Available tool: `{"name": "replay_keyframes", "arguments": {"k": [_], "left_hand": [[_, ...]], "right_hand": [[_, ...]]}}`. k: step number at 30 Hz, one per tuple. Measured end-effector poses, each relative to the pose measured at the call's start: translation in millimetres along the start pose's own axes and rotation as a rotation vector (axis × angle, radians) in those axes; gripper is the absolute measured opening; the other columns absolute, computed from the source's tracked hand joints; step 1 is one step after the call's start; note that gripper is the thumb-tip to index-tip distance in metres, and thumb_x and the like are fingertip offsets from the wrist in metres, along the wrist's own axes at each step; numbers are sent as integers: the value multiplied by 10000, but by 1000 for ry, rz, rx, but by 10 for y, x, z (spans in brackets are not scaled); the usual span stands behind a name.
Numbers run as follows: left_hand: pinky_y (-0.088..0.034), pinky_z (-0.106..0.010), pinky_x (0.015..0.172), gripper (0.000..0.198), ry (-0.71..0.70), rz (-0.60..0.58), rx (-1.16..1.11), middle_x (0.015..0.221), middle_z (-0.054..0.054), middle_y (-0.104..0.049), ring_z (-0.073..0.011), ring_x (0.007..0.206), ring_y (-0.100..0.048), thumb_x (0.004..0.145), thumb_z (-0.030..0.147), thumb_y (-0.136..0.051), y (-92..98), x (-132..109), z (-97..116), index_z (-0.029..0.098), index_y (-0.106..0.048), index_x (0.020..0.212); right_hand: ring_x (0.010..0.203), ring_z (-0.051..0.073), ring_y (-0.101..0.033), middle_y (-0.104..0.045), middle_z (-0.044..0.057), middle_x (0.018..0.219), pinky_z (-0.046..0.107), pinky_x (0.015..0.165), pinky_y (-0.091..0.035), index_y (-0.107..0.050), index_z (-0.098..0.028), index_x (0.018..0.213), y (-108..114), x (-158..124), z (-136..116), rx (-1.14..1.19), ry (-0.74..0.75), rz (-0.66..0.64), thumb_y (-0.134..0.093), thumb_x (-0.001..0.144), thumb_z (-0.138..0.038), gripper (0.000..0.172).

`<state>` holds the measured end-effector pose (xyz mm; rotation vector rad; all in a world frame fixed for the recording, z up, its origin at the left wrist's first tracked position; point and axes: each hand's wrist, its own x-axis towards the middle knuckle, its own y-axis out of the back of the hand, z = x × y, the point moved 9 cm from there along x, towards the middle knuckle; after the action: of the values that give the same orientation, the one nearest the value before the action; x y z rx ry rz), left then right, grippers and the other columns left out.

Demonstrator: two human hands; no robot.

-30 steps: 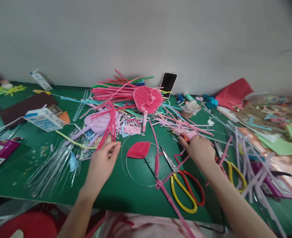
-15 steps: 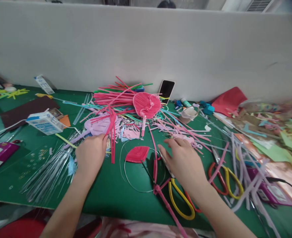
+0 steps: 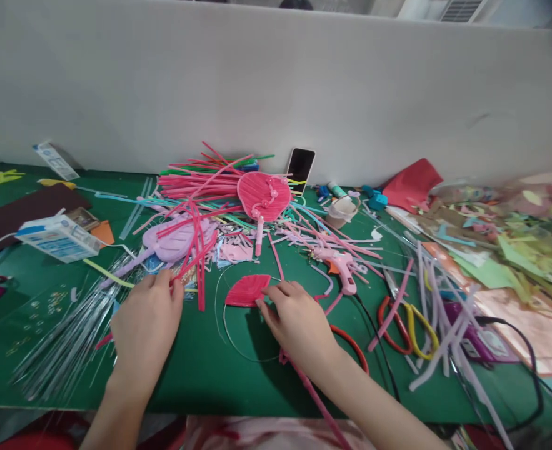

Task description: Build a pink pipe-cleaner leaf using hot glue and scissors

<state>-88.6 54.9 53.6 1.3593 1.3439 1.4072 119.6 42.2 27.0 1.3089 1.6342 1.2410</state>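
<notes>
My left hand [image 3: 147, 325] is closed on a pinkish-red pipe cleaner [image 3: 103, 341], whose end sticks out left of the hand. More red pipe cleaners [image 3: 201, 275] lie just beyond its fingertips. My right hand [image 3: 299, 322] pinches the right edge of a red, fan-shaped panel [image 3: 247, 291] set in the upper part of a thin wire hoop [image 3: 242, 356]. A wrapped pink handle [image 3: 316, 400] runs from the hoop toward me, partly beneath my right forearm. Scissors with a red grip [image 3: 353, 344] lie partly hidden under that arm.
A finished red fan [image 3: 264, 197] rests on bundled pipe cleaners [image 3: 195, 186], near a lilac fan [image 3: 175, 239]. Right of my hand are a pink glue gun [image 3: 344, 269] with its cord and other scissors [image 3: 419, 331]. A phone [image 3: 301, 167] leans on the grey partition [image 3: 257, 94].
My left hand let go of the bunched red strips and came nearer with one strip. My right hand moved left from beside the scissors onto the red panel. The view shifted right.
</notes>
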Motion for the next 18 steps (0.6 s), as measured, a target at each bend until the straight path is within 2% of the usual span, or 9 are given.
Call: {"name": "replay_keyframes", "arguments": {"k": [4,7,9,10,12,14,15,18], "left_hand": [[-276,-296,480,288,-26,79,-2,953,-107,-683,-246,696,-642,982,254,-376,71,-96,21,165,-650,977],[-293,-301,488,245,-38,128,-24,933,-88,-687,-237,665,-633,976,259,-425,129,-175,41,174,-655,997],[-315,-300,499,211,-93,176,-64,918,-74,-701,-233,665,-642,970,246,-458,190,-253,90,184,-660,983],[-329,-299,506,195,-125,211,-95,919,-67,-711,-227,661,-647,968,236,-471,238,-303,111,189,-660,974],[-364,-294,535,173,-191,303,-169,929,-58,-731,-212,667,-661,971,221,-483,378,-427,129,193,-653,962],[-408,-284,615,152,-265,382,-240,894,-52,-735,-212,752,-687,977,253,-502,537,-559,124,189,-640,971],[-416,-286,639,150,-288,375,-259,880,-45,-735,-214,774,-690,975,283,-513,577,-601,110,196,-636,974],[-451,-301,721,208,-236,294,-371,995,-57,-739,-231,868,-692,972,345,-492,588,-600,-30,216,-642,1035]], "right_hand": [[934,254,-634,-705,96,995,350,794,-506,-687,-166,1117,49,67,-161,26,85,42,-487,970,-249,263],[909,247,-638,-701,93,996,343,767,-521,-495,-169,1398,36,221,-446,24,201,66,-490,958,-196,441],[870,246,-638,-702,81,961,340,724,-530,-387,-194,1479,-2,367,-673,29,295,72,-483,943,-133,547],[868,246,-640,-705,87,951,339,723,-533,-418,-181,1461,-14,444,-770,59,339,78,-474,936,-102,533],[887,242,-644,-711,110,956,320,721,-535,-606,-145,1284,-16,603,-848,131,363,97,-479,912,-57,403],[908,239,-649,-712,123,965,305,721,-536,-703,-138,1099,29,731,-756,186,324,135,-484,901,-41,311],[919,237,-651,-711,126,979,305,732,-537,-713,-141,1068,74,772,-648,211,286,164,-483,903,-44,299],[949,225,-661,-702,136,1066,337,831,-534,-695,-145,1125,296,762,-146,322,135,297,-452,938,-93,311]]}}
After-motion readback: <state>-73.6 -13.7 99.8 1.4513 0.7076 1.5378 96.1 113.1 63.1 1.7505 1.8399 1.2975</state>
